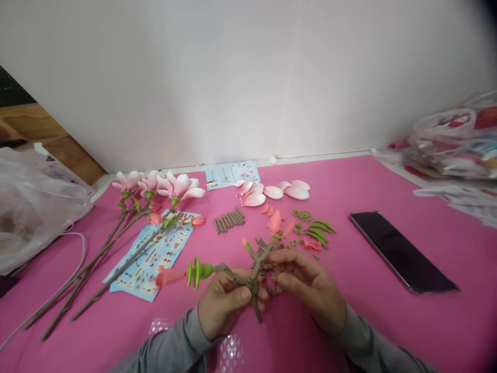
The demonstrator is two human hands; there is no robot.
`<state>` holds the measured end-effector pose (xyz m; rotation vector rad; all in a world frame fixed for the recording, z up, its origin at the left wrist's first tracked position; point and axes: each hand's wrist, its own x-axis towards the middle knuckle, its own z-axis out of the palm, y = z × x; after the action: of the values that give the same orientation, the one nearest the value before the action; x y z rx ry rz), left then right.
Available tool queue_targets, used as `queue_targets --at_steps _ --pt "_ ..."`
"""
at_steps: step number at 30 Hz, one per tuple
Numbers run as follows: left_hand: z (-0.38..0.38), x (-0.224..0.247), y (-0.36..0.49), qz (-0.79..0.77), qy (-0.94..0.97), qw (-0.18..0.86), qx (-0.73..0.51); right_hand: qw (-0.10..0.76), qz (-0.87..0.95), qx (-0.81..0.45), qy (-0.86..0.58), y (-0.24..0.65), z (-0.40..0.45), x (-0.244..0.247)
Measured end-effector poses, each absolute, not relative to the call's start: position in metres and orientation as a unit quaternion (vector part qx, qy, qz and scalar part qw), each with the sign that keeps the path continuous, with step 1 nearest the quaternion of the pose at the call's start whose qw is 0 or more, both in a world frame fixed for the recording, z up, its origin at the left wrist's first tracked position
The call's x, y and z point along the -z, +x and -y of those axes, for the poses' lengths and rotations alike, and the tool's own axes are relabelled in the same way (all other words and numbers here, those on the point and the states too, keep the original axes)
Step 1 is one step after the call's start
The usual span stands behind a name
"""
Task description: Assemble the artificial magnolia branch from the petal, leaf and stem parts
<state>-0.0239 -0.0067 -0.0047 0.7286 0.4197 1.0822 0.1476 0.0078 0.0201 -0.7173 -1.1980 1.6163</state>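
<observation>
A brown forked plastic branch [255, 282] is pinched in my left hand [227, 303], near its lower joint. Its left arm ends in green rings [199, 273] and a coral tube-shaped piece [170, 276]; its upper arms carry a small bud and a larger coral bud [275, 223]. My right hand [308, 285] is beside the branch's right arm, thumb and index finger bent towards each other; what lies between them, if anything, is too small to make out. Small brown pieces lie behind the branch, partly hidden.
Three finished magnolia stems [112, 246] lie at left on blue instruction sheets [149, 259]. Pink petals [273, 192], brown sticks [230, 220] and green leaves [319, 231] lie beyond my hands. A phone [402, 251] is at right; plastic bags [37, 202] stand at the edges.
</observation>
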Motion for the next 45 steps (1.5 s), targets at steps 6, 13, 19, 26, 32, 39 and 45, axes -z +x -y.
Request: queue_targets --at_steps 6,13,19,26,32,39,45 --pt "0.002 0.000 -0.027 -0.234 0.307 0.741 -0.550 0.427 0.653 -0.512 -0.359 0.144 -0.005 -0.016" --pt "0.004 -0.001 -0.025 -0.275 0.352 0.703 -0.553 0.369 0.771 -0.370 -0.363 0.140 0.001 -0.010" --pt "0.003 0.003 -0.026 -0.278 0.367 0.708 -0.535 0.369 0.786 -0.348 -0.355 0.138 0.003 -0.009" --pt "0.003 0.003 -0.024 -0.250 0.350 0.742 -0.514 0.381 0.786 -0.325 -0.363 0.138 0.003 -0.009" --pt "0.003 0.003 -0.025 -0.235 0.360 0.743 -0.513 0.385 0.788 -0.316 -0.361 0.139 0.005 -0.006" --pt "0.002 0.000 -0.027 -0.255 0.366 0.732 -0.514 0.368 0.809 -0.289 -0.355 0.141 0.002 -0.007" --pt "-0.003 0.004 -0.033 -0.289 0.336 0.694 -0.567 0.334 0.849 -0.213 -0.351 0.144 0.003 -0.001"
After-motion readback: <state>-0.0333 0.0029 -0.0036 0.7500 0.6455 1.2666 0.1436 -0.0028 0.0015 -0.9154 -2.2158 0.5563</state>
